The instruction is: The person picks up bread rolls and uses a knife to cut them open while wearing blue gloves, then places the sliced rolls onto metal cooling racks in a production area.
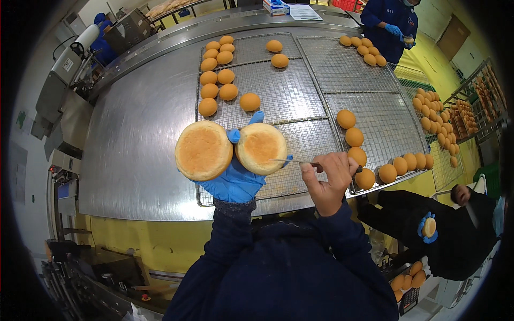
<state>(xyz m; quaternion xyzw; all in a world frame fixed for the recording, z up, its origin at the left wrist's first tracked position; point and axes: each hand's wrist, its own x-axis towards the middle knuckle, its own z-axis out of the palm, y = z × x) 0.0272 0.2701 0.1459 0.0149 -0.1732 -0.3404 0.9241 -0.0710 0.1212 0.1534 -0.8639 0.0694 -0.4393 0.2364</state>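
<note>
Two round buns sit side by side in my left hand [233,179], which wears a blue glove. The left bun [203,150] and the right bun [261,148] each turn a pale face with a browned centre upward. Blue fingers curl between and around them. My bare right hand [333,179] pinches a thin pointed metal tool [293,161], its exact kind unclear. The tool's tip lies over the lower right part of the right bun; whether it goes into the crust cannot be made out. Under the hands lies a wire rack [289,96] with rows of golden-brown buns [227,92].
A second wire rack [369,115] with buns along its edges adjoins on the right. Both lie on a steel table [134,134]. One co-worker [388,27] stands at the far right; another person [455,230], at the near right, holds a bun. Stacked buns [433,117] stand beyond.
</note>
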